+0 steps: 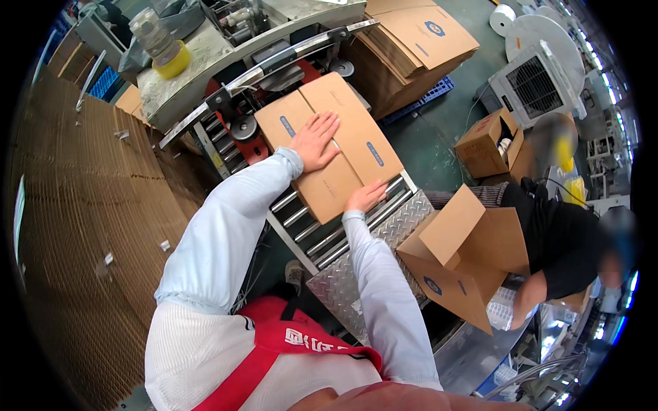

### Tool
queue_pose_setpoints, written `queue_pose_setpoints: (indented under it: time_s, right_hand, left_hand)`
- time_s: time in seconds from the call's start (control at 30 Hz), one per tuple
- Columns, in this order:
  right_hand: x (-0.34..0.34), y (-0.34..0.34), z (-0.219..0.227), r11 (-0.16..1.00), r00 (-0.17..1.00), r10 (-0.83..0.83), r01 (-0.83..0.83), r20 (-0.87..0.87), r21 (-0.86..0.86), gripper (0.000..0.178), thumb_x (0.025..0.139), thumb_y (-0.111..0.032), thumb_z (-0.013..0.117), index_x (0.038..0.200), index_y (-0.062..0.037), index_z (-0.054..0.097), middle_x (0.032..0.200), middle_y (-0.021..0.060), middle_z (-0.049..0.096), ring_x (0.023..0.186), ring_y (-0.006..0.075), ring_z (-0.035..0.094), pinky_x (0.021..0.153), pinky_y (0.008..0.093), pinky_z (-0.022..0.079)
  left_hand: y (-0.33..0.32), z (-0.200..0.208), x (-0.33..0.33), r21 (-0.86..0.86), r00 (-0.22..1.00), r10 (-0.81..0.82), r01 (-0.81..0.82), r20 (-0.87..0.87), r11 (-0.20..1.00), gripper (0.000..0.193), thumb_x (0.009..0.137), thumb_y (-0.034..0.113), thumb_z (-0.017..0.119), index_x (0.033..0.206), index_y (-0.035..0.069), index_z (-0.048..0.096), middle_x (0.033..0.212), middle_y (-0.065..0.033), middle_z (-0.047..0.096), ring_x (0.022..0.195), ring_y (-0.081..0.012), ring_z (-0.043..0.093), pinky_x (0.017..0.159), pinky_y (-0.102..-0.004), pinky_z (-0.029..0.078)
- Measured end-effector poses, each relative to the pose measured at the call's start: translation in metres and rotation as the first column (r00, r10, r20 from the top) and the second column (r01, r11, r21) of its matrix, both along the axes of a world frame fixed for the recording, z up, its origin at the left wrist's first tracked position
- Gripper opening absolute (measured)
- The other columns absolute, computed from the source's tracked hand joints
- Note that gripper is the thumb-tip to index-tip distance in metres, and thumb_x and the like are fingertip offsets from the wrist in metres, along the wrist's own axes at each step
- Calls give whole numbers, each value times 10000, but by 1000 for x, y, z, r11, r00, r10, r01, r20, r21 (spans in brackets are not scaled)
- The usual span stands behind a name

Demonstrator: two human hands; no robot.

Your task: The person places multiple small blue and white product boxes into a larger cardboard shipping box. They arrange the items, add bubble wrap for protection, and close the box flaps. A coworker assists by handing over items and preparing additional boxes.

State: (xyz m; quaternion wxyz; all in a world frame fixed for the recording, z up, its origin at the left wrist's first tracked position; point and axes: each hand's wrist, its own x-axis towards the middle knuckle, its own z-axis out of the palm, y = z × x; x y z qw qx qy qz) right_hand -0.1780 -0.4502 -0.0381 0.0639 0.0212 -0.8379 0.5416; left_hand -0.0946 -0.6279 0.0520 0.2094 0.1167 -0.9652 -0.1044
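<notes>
A closed brown cardboard box (343, 144) lies on the roller conveyor (296, 218), its far end up against the taping machine (264, 120). My left hand (316, 142) rests flat on top of it, across the seam where the flaps meet, with fingers stretched out. At the near right edge, my right hand (366, 197) touches the box with its fingers extended over the rim; its thumb side is partly hidden. Both flaps lie down flat.
Tall stacks of flattened cardboard (96, 240) fill the left side. An open carton (473, 260) stands at right on a diamond-plate surface (401, 222), beside a co-worker in black (558, 240). Beyond are folded cartons (418, 38), a tape-filled box (488, 144) and an air cooler (534, 85).
</notes>
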Motion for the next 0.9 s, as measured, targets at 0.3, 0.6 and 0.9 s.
queue_pose_setpoints:
  time_s: [0.3, 0.6, 0.9]
  right_hand:
    - [7, -61, -6, 803, 655, 590, -416, 472, -427, 743, 946, -628, 292, 1375, -31, 396, 1235, 184, 525, 1117, 338, 521, 898, 439, 445]
    - [109, 336, -32, 792, 328, 499, -549, 802, -268, 657, 930, -602, 370, 1328, -89, 467, 1103, 86, 638, 957, 219, 635, 822, 367, 523]
    - [143, 594, -32, 941, 643, 179, -333, 745, 61, 576, 924, -532, 417, 1262, -75, 508, 1041, 84, 645, 901, 205, 634, 778, 352, 520]
  left_hand:
    - [-32, -9, -3, -53, 962, 201, -195, 183, 979, 610, 949, 369, 444, 1442, 28, 330, 1518, -154, 298, 1423, -309, 233, 1156, -488, 150]
    - [-41, -52, -7, -479, 830, 531, -401, 172, 781, 686, 885, 325, 479, 1469, 36, 265, 1547, -163, 213, 1434, -318, 193, 1160, -472, 151]
    - [306, -164, 124, 340, 444, -303, -3, 843, 940, 552, 700, 367, 690, 1147, 49, 635, 1151, -191, 616, 1076, -344, 587, 923, -502, 453]
